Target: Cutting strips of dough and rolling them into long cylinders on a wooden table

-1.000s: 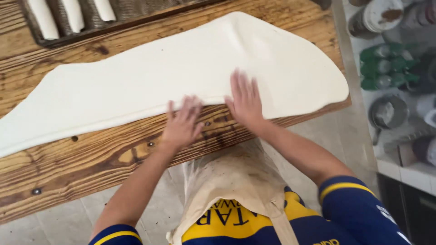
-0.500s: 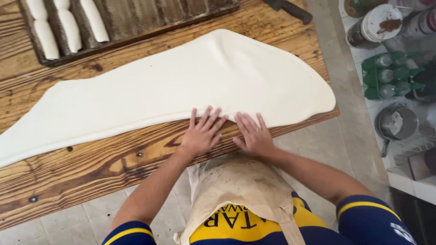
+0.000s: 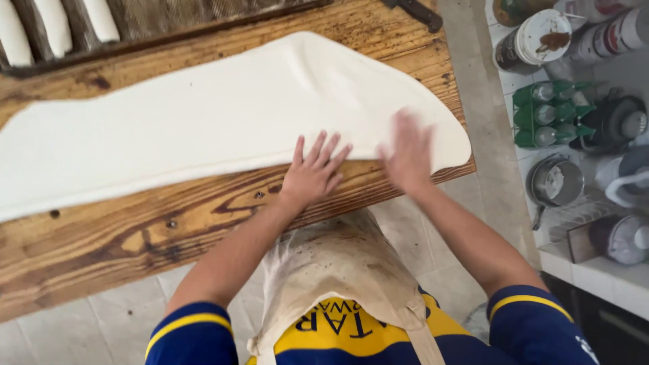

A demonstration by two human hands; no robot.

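1. Nearest the camera, a stained cream apron (image 3: pixel 338 277) hangs over a blue and yellow shirt (image 3: pixel 534 324), with pale floor tiles (image 3: pixel 88 331) below the table's front edge
2. Both forearms reach forward from the blue sleeves to the near edge of a worn wooden table (image 3: pixel 135 230)
3. Left hand (image 3: pixel 312 174) lies flat, palm down, fingers spread wide and gripping nothing; the fingertips rest on the near edge of the dough sheet (image 3: pixel 223 122) while the heel of the hand sits on bare wood
4. Right hand (image 3: pixel 407 154) is blurred; it looks flat and open over the dough's near right part, holding nothing, though whether it presses the dough I cannot tell
5. Stretched across the table, the large white sheet of dough runs from the left border of the view to a rounded end near the table's right edge, smooth and thin
6. Beyond the dough, at the far left, a dark tray (image 3: pixel 176 27) carries pale elongated dough pieces (image 3: pixel 54 27)
7. At the far edge near the right lies a dark-handled tool (image 3: pixel 419 12)
8. Off to the right, apart from the table, a white tiled counter (image 3: pixel 608 277) holds green-capped bottles (image 3: pixel 547 115), a white-lidded tub (image 3: pixel 541 37), a metal pot (image 3: pixel 556 181) and a dark kettle (image 3: pixel 618 122)
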